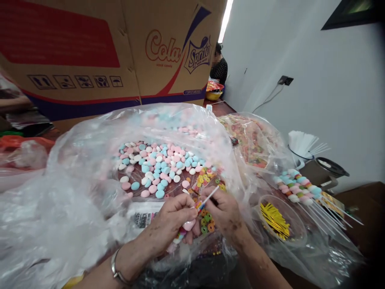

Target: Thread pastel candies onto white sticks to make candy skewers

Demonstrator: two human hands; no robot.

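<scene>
My left hand (176, 220), with a metal bangle on its wrist, is closed around a stick threaded with pastel and multicoloured candies (181, 233). My right hand (221, 208) is pinched near the bare end of the white stick (210, 196), close to my left fingertips. What the right fingertips hold is partly hidden. Beyond my hands, pink, blue and white round candies (159, 166) spill from a clear plastic bag (90, 136). Small yellow, green and orange rings (206, 220) lie behind and between my hands.
A large cardboard box (168, 80) stands behind the bag. At right are a tub of yellow ties (275, 220), finished candy sticks (297, 186), white sticks in a container (300, 143) and a dark jug (326, 172). A person (219, 68) sits in the background.
</scene>
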